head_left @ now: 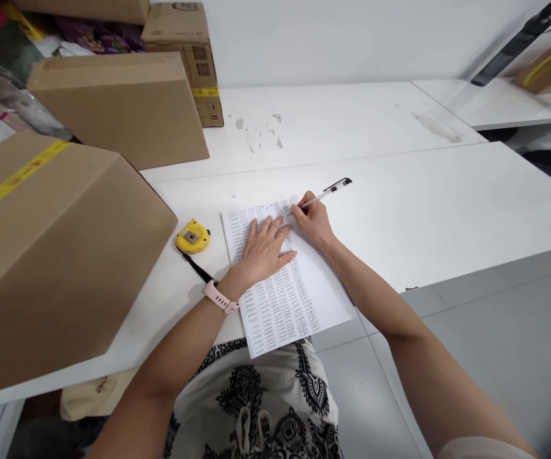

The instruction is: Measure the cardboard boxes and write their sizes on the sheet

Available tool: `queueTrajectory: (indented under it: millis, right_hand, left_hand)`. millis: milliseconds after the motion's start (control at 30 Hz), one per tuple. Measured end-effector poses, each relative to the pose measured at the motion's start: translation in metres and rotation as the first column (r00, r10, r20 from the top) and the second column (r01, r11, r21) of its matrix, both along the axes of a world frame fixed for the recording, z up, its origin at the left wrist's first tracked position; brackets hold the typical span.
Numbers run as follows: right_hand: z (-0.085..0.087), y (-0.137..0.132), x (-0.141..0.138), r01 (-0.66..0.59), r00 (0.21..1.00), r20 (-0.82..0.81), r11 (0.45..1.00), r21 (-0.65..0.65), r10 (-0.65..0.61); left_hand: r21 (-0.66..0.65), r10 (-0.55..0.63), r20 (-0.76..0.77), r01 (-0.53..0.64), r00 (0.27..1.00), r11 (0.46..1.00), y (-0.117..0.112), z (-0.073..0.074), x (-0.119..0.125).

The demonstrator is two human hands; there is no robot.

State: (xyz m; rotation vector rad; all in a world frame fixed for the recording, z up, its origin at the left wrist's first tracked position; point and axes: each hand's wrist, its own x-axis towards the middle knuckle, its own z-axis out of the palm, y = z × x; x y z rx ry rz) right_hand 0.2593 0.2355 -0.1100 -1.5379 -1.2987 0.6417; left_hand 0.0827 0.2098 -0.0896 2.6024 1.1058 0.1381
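A sheet of paper (279, 306) covered in columns of small handwriting lies at the table's front edge, its lower part sticking out over the edge. My left hand (266, 248) rests flat on it with the fingers spread, a pink band on the wrist. In my right hand (314, 220) a pen (330, 189) with a clear barrel and black end is gripped, its tip down near the top of the written columns. To the left of the paper sits a yellow tape measure (192, 236) with a black strap running toward my left wrist.
Large cardboard boxes (127, 108) stand on the left of the white table (423, 210), one with yellow tape close to my left arm. A dark bottle (516, 44) leans against the wall at the far right. Plastic-wrapped items (12, 89) are heaped at the upper left.
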Motion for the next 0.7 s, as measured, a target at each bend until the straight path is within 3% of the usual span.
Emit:
queueTrajectory:
  millis: [700]
  right_hand:
    - [0.0001, 0.0012, 0.0022, 0.010, 0.999, -0.037, 1.000, 0.012, -0.009]
  left_hand:
    - [-0.014, 0.001, 0.018, 0.000, 1.000, 1.000, 0.0008, -0.0006, -0.0004]
